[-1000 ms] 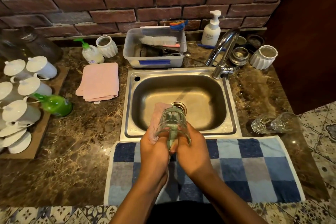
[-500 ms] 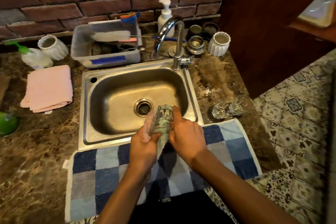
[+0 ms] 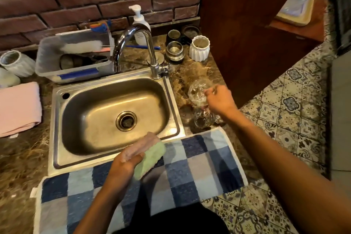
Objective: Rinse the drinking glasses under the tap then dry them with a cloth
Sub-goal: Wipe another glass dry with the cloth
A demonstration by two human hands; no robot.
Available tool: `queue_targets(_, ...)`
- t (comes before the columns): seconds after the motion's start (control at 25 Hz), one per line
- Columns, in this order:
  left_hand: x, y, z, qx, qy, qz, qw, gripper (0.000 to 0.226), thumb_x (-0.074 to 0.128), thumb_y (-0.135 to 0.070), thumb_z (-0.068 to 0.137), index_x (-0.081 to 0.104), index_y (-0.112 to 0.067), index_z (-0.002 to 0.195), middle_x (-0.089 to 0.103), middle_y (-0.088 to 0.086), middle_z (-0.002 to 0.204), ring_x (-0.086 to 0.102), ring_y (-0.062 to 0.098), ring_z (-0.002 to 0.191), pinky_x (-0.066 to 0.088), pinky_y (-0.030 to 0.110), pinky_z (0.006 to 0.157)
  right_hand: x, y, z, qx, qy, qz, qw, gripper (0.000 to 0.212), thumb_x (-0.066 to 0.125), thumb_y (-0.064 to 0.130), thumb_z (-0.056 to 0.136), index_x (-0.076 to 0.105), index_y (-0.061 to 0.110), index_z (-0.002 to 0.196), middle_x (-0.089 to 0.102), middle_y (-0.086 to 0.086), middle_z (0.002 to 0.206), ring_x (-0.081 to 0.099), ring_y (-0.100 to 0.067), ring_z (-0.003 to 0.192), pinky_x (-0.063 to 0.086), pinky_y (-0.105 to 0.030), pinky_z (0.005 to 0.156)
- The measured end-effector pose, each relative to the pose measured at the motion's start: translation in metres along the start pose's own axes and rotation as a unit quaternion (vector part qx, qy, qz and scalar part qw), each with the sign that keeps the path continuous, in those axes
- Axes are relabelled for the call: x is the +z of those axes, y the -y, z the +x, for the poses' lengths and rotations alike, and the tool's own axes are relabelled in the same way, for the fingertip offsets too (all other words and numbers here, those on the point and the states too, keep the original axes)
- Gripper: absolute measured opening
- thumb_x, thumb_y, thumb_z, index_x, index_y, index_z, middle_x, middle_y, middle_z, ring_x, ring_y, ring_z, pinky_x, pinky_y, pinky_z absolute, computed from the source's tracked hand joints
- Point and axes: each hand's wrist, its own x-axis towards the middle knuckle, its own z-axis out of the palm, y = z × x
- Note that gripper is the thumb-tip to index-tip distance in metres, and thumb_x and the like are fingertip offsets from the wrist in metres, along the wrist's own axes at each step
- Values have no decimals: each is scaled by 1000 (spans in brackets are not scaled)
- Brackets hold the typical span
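My right hand (image 3: 220, 99) is closed around a drinking glass (image 3: 198, 93), held tilted just above the worktop (image 3: 22, 161) to the right of the sink (image 3: 114, 112). Whether the glass touches the stone cannot be determined. My left hand (image 3: 123, 163) grips a folded cloth (image 3: 150, 156), green with a pinkish layer, over the sink's front rim.

Judged status: the tap (image 3: 136, 47) runs no water and the basin appears empty, so rinsing of this glass looks complete. More glasses (image 3: 204, 118) stand close below my right hand, near the right edge of the worktop; their count and dryness cannot be determined.

Obstructions: the checked towel (image 3: 199, 167) covers the front edge. A white ribbed pot (image 3: 199, 48) and metal cups (image 3: 174, 50) occupy the back right corner. The standing glasses crowd the set-down area; contact is a risk.
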Motion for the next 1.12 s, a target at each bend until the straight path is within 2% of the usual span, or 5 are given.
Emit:
queue_targets(0.24,-26,59,24,-199,-105,-2,974,20,78,-17,70,70,-9,86,60,16,84,51,25,76,35,29,61,-27,-20,69,-1,33,-152,988,37,56,31,101,54,13,68,69,-5,72,71,-25,74,57,-38,70)
queue_targets(0.56,-44,95,32,-236,-130,36,962,34,79,-11,79,70,-3,110,71,9,83,62,27,76,53,45,79,-13,-48,110,12,93,-243,966,28,58,38,97,67,14,109,66,-12,111,65,-33,100,55,-43,88)
queue_targets(0.76,-40,92,26,-232,-140,-3,962,34,82,-19,59,65,-5,85,59,1,54,49,23,58,38,33,54,-7,-66,123,-8,112,-253,961,26,60,37,97,67,14,109,70,-11,109,66,-29,97,56,-43,86)
queue_targets(1.0,-44,101,35,-242,-97,-45,964,47,60,-21,97,56,13,130,56,44,120,55,52,109,40,54,109,-1,-79,128,-2,140,-243,960,29,62,36,97,67,12,113,69,-11,112,64,-27,101,53,-39,89)
queue_targets(1.12,-45,95,35,-269,-125,-94,950,36,52,-35,100,70,-13,122,69,33,104,62,43,106,46,35,72,2,-81,129,8,140,-231,963,24,64,34,96,69,14,109,69,-9,111,64,-23,98,54,-36,86)
